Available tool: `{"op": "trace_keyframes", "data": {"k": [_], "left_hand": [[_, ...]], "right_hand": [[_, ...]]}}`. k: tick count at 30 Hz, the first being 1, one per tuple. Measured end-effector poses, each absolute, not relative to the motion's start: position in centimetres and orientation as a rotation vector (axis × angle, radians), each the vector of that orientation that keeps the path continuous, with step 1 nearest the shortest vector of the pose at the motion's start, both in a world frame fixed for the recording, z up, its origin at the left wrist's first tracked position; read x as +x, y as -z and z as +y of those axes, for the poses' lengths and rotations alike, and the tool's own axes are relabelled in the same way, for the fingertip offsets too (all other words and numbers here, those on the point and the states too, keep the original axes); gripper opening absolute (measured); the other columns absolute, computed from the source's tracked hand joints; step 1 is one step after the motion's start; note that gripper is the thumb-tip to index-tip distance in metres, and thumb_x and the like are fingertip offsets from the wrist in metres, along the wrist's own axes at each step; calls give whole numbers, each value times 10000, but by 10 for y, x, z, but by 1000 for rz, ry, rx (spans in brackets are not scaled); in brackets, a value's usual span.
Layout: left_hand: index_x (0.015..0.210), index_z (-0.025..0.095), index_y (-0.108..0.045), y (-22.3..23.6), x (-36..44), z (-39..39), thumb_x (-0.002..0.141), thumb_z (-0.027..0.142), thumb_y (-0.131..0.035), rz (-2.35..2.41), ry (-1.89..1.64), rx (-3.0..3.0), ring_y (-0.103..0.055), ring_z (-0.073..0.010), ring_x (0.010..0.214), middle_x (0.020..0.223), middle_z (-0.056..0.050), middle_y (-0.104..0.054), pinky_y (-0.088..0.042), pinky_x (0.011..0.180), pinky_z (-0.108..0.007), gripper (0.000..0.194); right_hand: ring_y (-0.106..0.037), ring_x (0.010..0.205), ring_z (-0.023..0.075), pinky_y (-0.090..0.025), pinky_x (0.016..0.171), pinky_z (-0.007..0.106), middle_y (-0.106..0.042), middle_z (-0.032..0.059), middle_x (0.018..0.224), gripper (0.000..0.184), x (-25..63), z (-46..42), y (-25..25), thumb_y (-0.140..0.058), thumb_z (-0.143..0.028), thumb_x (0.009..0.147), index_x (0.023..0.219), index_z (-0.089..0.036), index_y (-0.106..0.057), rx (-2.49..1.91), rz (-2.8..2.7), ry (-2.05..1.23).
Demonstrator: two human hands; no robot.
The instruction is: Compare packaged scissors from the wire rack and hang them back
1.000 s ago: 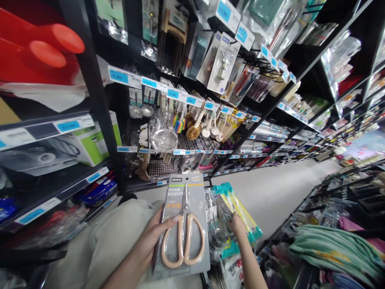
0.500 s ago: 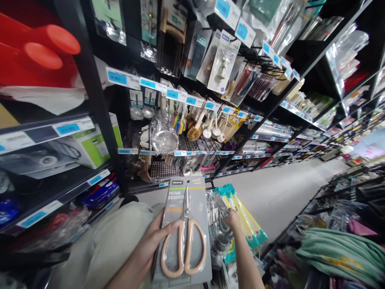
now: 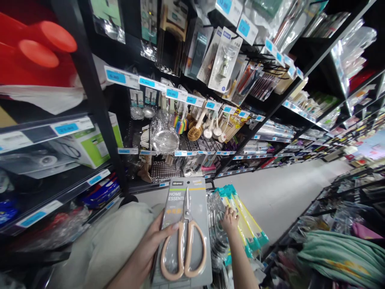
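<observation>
My left hand (image 3: 153,245) holds a grey carded pack of scissors (image 3: 187,233), thumb across its front. The scissors have pink-beige handles and point upward under clear plastic. Several packs seem to lie beneath this card, but their faces are hidden. My right hand (image 3: 230,220) is to the right, its fingers slightly apart and bent, with nothing visible in them. It is over clear-wrapped metal utensils (image 3: 218,228) and beside yellow packets with teal ends (image 3: 245,218). Whether the fingertips touch the packets I cannot tell.
Black shelving (image 3: 104,132) with blue price tags rises ahead and left. Strainers (image 3: 165,140), brushes (image 3: 195,130) and packaged tools hang there. A pale floor aisle (image 3: 288,180) runs right. At lower right lies a green cloth (image 3: 339,255) among wrapped goods. Beige-clothed legs (image 3: 120,237) show at lower left.
My right hand has shifted slightly left, and its fingers have loosened from the grey looped item they were at among the wrapped utensils. My left hand and the scissors pack stay put.
</observation>
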State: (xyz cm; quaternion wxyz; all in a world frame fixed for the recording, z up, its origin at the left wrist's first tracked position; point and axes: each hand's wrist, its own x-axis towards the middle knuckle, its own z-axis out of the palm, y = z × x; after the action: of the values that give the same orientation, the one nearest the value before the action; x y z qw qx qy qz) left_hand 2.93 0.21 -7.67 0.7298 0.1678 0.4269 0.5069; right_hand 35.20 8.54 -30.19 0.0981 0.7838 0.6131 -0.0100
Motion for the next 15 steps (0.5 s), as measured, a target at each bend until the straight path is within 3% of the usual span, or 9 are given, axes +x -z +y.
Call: {"op": "trace_keyframes", "data": {"k": [3,5,7,9,10,13,15], "left_hand": [[1092,184,-585,78,27,2,565,305,-812,913,-1123,375,-659,-286,985,1035,-76,-715,-507,856,-331,587],[1087,185,-593,79,25,3,557,306,-819,895,-1113,384,-655,-284,995,1026,-72,-717,-500,867,-329,589],[1106,189,-587,81,24,4,557,305,-822,883,-1099,395,-651,-276,1003,1021,-67,-719,-492,880,-323,608],[1111,189,-577,83,23,4,563,303,-822,881,-1093,407,-653,-269,994,1015,-64,-719,-488,879,-316,611],[1108,187,-571,84,23,4,568,304,-821,881,-1095,418,-656,-266,986,1014,-64,-718,-487,873,-312,606],[1112,184,-543,85,23,1,592,296,-813,854,-1085,474,-658,-266,975,1018,-67,-714,-482,857,-310,597],[1140,183,-516,85,23,-1,613,289,-804,836,-1071,516,-658,-269,975,1020,-73,-713,-481,853,-317,610]], "right_hand": [[-324,1291,432,-247,1022,589,-335,269,1445,817,347,86,280,-610,-267,729,1443,-28,-295,2786,1749,182],[-357,1267,443,-278,990,608,-343,307,1418,749,347,83,256,-506,-362,805,1429,-10,-289,3165,1569,304],[-499,1158,368,-381,945,517,-473,298,1301,656,346,71,225,-325,-433,886,1385,-8,-314,3334,1499,383],[-622,888,228,-472,823,340,-633,168,1028,571,337,49,189,-214,-474,921,1270,-70,-416,3368,1700,594],[-605,738,198,-481,745,315,-634,115,867,542,327,35,171,-255,-519,914,1149,-87,-484,3437,1894,871],[-498,562,136,-426,617,260,-519,-26,607,412,280,-8,125,-426,-548,894,1000,-163,-528,2939,2431,1799],[-473,567,124,-381,556,236,-518,-37,654,402,244,-28,107,-573,-542,817,997,-187,-515,2663,2549,2000]]}}
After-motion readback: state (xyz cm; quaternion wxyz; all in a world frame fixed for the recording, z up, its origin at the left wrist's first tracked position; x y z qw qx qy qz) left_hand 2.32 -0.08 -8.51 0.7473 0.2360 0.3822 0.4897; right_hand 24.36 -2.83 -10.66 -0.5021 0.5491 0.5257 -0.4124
